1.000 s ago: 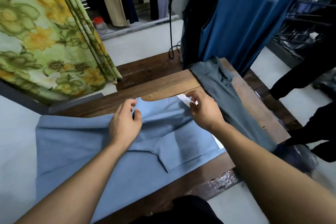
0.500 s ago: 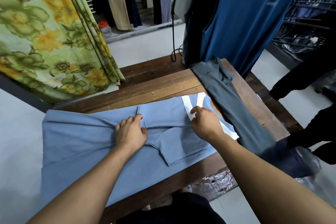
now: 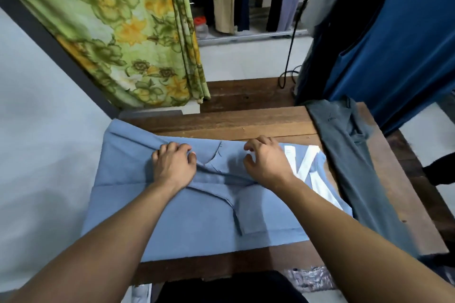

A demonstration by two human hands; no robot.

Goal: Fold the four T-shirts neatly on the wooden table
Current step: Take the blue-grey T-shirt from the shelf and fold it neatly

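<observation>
Hanging clothes (image 3: pixel 394 32) and a floral curtain (image 3: pixel 138 32) are crowding the room behind the wooden bench (image 3: pixel 246 120), where the light blue T-shirt (image 3: pixel 197 224) is lying, its left part drooping off the edge. The top edge, lifted 1 second ago, is now lying flat, and more white print (image 3: pixel 307 167) is showing. The left hand (image 3: pixel 173 166) is bunching a ridge of cloth under curled fingers; the right hand (image 3: pixel 268 162) is hovering, fingers loosely curled, seemingly holding nothing. This fold is looking set; the grey T-shirt (image 3: pixel 349 155) is waiting just beside it
</observation>
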